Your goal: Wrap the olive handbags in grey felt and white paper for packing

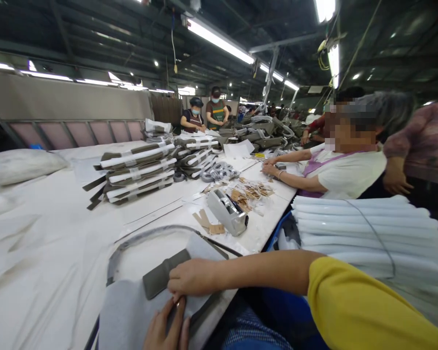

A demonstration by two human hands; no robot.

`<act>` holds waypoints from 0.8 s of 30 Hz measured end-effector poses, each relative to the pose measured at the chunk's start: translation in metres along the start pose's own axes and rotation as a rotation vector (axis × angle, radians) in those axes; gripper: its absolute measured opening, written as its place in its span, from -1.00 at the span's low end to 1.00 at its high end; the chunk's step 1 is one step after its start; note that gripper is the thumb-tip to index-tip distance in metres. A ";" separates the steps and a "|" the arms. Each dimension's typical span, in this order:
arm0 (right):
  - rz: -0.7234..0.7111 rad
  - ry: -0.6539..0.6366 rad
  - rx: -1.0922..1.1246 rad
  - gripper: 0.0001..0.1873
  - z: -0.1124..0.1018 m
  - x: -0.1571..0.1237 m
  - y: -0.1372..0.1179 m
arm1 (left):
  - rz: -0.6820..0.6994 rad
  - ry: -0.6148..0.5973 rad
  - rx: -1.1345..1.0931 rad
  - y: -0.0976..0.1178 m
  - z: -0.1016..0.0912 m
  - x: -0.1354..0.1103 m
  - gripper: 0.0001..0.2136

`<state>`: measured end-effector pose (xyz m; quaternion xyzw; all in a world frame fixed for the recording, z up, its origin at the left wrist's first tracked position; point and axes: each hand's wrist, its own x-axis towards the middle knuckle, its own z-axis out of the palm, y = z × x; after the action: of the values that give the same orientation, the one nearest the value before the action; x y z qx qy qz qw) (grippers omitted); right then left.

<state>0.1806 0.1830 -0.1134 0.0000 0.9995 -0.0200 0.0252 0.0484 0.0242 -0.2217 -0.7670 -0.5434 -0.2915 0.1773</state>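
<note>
A light grey fabric sheet (131, 311) lies at the near edge of the white table (51, 253). On it rests a darker olive-grey folded piece (160, 277). My right hand (191, 278), reaching in from the right in a yellow sleeve, has its fingers curled down on the edge where the olive piece meets the sheet. My left hand (168, 326) lies below it, fingers stretched flat on the grey sheet and fingertips almost touching the right hand. A dark strap (146, 236) curves in a loop just beyond the fabric.
A grey tape dispenser (228, 211) and scattered brown card tags (248, 192) sit past my hands. Stacked olive bundles wrapped in white (138, 170) fill mid-table. White foam sheets (368, 228) are piled over a blue bin (279, 233) at right. A seated person (343, 167) works beside me; others stand far back.
</note>
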 end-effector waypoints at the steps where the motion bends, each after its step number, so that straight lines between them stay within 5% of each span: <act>1: 0.035 -0.001 0.002 -0.81 -0.003 -0.002 -0.004 | -0.015 -0.001 0.005 0.003 -0.003 0.001 -0.56; 6: 0.086 0.122 0.047 -0.64 -0.017 -0.037 -0.011 | -0.122 -0.079 -0.010 0.020 -0.022 0.010 -0.59; 11: 0.213 0.283 0.100 -0.46 0.005 -0.076 -0.006 | -0.151 -0.083 0.005 0.026 -0.032 0.018 -0.54; 19: 0.224 0.342 0.069 -0.49 0.030 -0.075 -0.003 | 0.041 -0.142 0.110 0.002 -0.016 0.001 -0.31; 24: 0.199 0.393 0.158 -0.58 0.025 -0.082 -0.005 | 0.065 -0.213 0.210 0.000 -0.016 -0.007 -0.32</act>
<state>0.2637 0.1773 -0.1341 0.1045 0.9756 -0.0952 -0.1681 0.0427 0.0097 -0.2132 -0.7880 -0.5616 -0.1441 0.2073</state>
